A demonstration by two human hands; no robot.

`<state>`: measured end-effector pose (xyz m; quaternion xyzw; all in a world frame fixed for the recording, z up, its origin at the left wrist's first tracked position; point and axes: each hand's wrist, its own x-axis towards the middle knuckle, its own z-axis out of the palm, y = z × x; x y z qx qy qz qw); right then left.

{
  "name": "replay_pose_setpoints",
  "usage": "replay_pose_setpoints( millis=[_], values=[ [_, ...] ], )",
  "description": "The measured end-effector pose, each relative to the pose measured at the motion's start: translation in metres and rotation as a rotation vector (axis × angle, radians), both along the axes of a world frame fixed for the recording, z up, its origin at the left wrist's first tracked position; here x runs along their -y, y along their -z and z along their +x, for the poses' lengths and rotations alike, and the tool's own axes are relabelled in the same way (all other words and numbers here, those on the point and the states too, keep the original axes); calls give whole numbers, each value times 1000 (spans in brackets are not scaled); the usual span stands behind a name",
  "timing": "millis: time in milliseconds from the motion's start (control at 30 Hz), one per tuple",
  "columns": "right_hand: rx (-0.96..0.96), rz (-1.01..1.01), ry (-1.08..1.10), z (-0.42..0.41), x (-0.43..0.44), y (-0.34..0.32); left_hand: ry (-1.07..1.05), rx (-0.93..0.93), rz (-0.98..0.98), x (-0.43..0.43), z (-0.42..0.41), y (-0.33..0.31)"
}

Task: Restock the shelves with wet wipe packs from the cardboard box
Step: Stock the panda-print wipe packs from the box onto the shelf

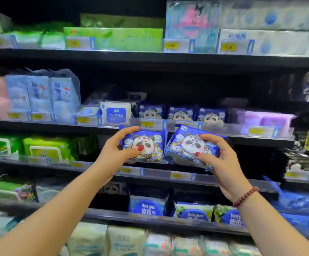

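I hold two blue wet wipe packs printed with a panda, raised in front of the shelving. My left hand [119, 147] grips the left pack [150, 145] upright by its left side. In my right hand [217, 157] the right pack [187, 145] sits tilted to the left. Both packs hang just below and in front of the second shelf's edge [223, 130]. On that shelf three matching panda packs [180, 113] stand in a row behind the price rail. The cardboard box is out of view.
A white 99.9% pack [116, 113] stands left of the panda row, purple packs [264, 119] to its right. Light blue packs [41, 95] fill the shelf's left. Green packs [44, 148] sit one shelf down, Deeyeo packs [149, 206] lower still. Dark space remains behind the panda row.
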<state>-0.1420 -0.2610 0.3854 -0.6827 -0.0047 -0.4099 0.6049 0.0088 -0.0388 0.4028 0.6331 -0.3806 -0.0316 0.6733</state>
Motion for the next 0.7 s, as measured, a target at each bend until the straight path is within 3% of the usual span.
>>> replay_pose_setpoints(
  millis=[467, 700],
  values=[
    [33, -135, 67, 103, 4, -100, -31, -89, -126, -10, 59, -10],
    [-146, -219, 88, 163, 5, -130, -50, -153, -187, -9, 80, 3]
  ],
)
